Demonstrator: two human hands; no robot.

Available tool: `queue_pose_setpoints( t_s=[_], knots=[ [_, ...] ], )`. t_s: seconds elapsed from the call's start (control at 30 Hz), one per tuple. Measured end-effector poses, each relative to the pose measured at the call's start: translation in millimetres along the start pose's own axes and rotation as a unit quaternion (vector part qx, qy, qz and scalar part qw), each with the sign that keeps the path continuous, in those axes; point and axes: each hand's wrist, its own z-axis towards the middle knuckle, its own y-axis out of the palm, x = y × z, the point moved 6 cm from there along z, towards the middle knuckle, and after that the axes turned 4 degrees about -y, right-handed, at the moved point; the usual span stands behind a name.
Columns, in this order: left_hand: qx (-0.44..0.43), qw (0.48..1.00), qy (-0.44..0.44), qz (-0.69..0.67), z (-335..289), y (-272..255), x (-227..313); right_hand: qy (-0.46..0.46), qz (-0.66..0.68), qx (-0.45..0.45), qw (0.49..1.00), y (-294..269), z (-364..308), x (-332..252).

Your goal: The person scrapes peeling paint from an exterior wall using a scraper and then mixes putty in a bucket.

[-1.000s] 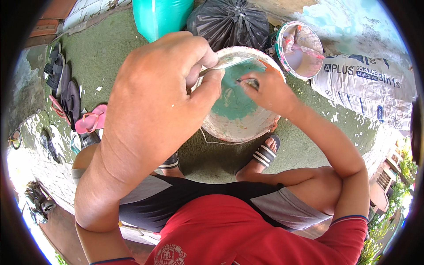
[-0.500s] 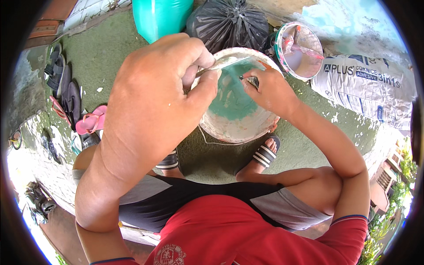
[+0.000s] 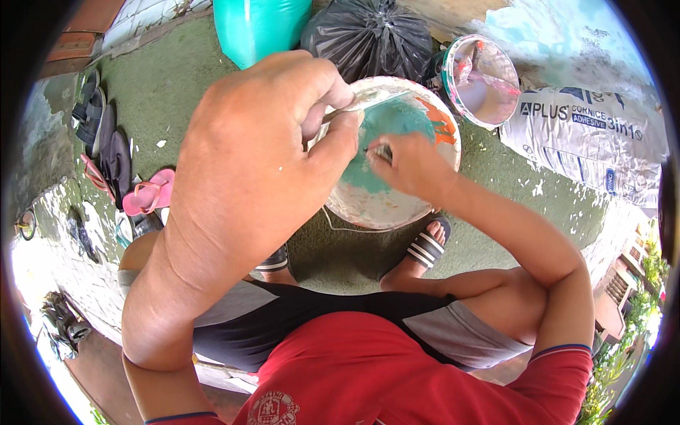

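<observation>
My left hand (image 3: 258, 138) is raised close to the camera, over the left side of a paint-smeared white bucket (image 3: 379, 212). Its thumb and forefinger pinch together, and a thin pale line runs from their tips across the bucket's far side; I cannot make out what it is. Teal paint (image 3: 400, 120) covers the bucket's inside bottom, with an orange smear on the right wall. Over the bucket's opening, my right hand (image 3: 409, 166) is closed in a pinch, a small dark tip showing at its fingers. The rest of what it holds is hidden.
Behind the bucket stand a teal sack (image 3: 262, 28) and a tied black garbage bag (image 3: 368, 42). A smaller bucket (image 3: 483, 81) and a white adhesive sack (image 3: 588, 142) are at the right. Pink flip-flops (image 3: 150, 191) and dark sandals (image 3: 91, 113) lie left.
My right hand has moved left and nearer to me over the bucket, uncovering the orange smear. My left hand has shifted slightly right, still pinched.
</observation>
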Motion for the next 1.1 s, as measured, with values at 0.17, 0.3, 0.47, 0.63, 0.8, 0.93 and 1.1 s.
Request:
queue_pose_setpoints(
  t_s=[0.17,0.3,0.47,0.63,0.8,0.93,1.1],
  knots=[
    [-0.007,1.0,-0.025,0.003,-2.6,-0.6,-6.5,0.103,0.021,0.003,0.994,-37.9,9.5,15.7],
    [0.0,1.0,-0.008,-0.001,0.1,0.8,-2.4,0.003,0.053,0.031,0.998,-7.6,-0.6,0.0],
    [-0.005,1.0,0.0,0.011,-1.2,0.4,-4.3,0.067,0.027,0.058,0.996,-25.1,6.6,22.4],
    [-0.007,1.0,-0.029,-0.009,0.6,0.2,-6.4,0.025,0.043,0.059,0.997,-23.6,0.7,-9.2],
    [-0.006,1.0,-0.007,-0.007,0.4,1.5,-5.7,0.071,0.03,0.063,0.995,-15.7,6.8,15.6],
    [0.0,1.0,-0.004,-0.009,0.5,-0.2,-8.3,0.111,0.029,0.056,0.992,-37.4,2.6,11.4],
    [-0.012,1.0,-0.015,-0.02,3.3,2.0,-2.2,0.055,0.033,0.031,0.997,-10.5,2.0,1.9]
  ],
)
